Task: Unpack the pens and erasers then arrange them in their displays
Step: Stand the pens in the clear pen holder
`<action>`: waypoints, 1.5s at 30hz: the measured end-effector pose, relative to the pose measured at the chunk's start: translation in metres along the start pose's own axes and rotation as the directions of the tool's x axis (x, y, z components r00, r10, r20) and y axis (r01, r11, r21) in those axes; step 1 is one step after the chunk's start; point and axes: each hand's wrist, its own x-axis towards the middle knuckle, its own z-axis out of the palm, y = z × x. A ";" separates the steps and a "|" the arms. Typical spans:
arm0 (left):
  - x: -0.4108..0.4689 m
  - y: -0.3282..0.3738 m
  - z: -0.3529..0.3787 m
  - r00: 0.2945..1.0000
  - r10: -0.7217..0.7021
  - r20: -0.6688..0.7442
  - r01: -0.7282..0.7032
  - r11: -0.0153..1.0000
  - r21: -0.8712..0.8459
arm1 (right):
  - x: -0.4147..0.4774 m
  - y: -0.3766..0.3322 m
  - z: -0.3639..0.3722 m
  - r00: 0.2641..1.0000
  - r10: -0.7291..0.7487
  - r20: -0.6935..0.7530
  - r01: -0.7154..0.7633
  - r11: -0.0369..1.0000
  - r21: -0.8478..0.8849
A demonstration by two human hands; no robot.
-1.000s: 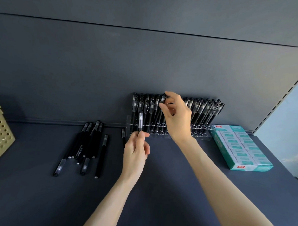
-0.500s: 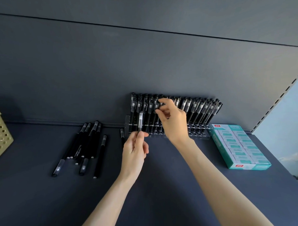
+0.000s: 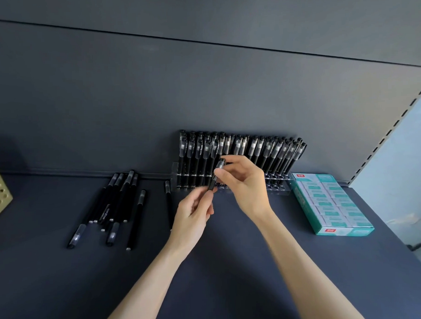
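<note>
One black pen (image 3: pixel 216 175) hangs between both hands, just in front of the clear display rack (image 3: pixel 280 186). The right hand (image 3: pixel 247 184) pinches the capped top with thumb and forefinger, from the pen's 3 o'clock. The left hand (image 3: pixel 194 212) pinches the lower end from 7 o'clock. It looks light, stiff and smooth, so gripping mid-barrel seems safest. Loose pens (image 3: pixel 117 196) lie out at 9 o'clock, the eraser box (image 3: pixel 332 202) at 3.

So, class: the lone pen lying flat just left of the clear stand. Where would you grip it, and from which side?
Probably mid-barrel, pinched across its width from above. The lone pen lies flat on the shelf, pointing lengthwise towards the back wall, with bare shelf on its left for fingertips.
</note>
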 end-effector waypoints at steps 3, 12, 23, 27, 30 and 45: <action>0.001 -0.002 0.000 0.999 0.048 -0.001 -0.048 0.998 0.038 | -0.002 -0.001 -0.003 0.999 0.019 -0.026 -0.018 0.999 0.029; 0.000 -0.007 -0.003 0.968 0.143 -0.205 -0.095 0.969 0.229 | 0.006 -0.005 -0.009 0.986 -0.054 -0.156 0.044 0.997 -0.066; 0.055 0.002 -0.038 0.944 0.122 -0.306 0.091 0.796 0.598 | 0.045 -0.016 -0.010 0.902 -0.344 -0.260 0.268 0.920 -0.286; 0.063 -0.001 -0.040 0.944 0.130 -0.304 0.087 0.789 0.608 | 0.046 -0.008 -0.005 0.902 -0.369 -0.225 0.280 0.895 -0.347; 0.065 -0.004 -0.041 0.938 0.144 -0.314 0.086 0.784 0.615 | 0.044 -0.002 -0.001 0.908 -0.376 -0.187 0.286 0.880 -0.380; 0.063 -0.005 -0.044 0.932 0.176 -0.316 0.076 0.760 0.646 | 0.034 0.010 0.003 0.956 -0.280 -0.086 0.200 0.838 -0.508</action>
